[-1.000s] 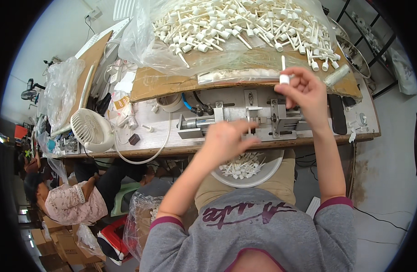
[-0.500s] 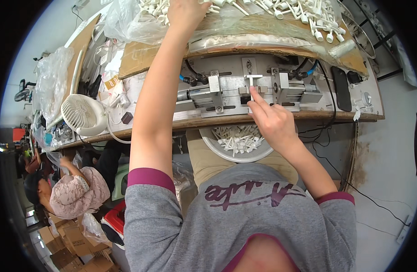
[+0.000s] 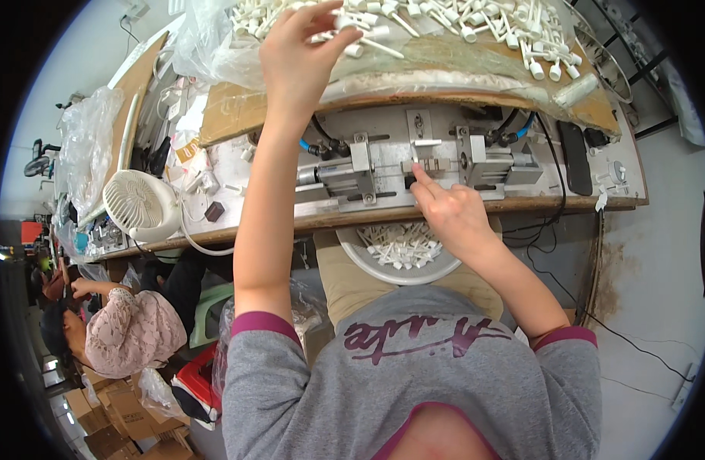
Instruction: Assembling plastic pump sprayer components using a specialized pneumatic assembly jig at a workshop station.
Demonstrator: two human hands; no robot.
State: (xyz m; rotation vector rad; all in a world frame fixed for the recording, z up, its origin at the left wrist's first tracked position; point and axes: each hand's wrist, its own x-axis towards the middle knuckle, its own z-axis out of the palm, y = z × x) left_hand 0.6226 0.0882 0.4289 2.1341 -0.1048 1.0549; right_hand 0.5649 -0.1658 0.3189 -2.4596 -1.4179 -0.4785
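My left hand [image 3: 297, 67] is raised at the near edge of a pile of white plastic parts [image 3: 533, 38], each a small cup on a thin stem. Between its thumb and bent fingers sits a blurred white plastic part [image 3: 341, 22], seemingly pinched. A T-shaped white part [image 3: 427, 142] stands in the middle of a metal fixture [image 3: 360, 162]. My right hand [image 3: 456, 218] reaches that spot with its index finger stretched out, the tip touching the middle block just below the part. Its other fingers are curled and partly hidden, with nothing visible in them.
A basin [image 3: 402, 277] of similar white parts rests at my lap under the bench edge. On the bench stand a white fan [image 3: 140, 203] and a black phone [image 3: 575, 153]. Cardboard [image 3: 237, 103] and plastic film border the pile. Another person [image 3: 134, 330] sits to the left.
My left hand has drawn back from the pile toward me and left, a white part now showing between its fingers. My right index finger has shifted slightly left and toward me on the fixture.
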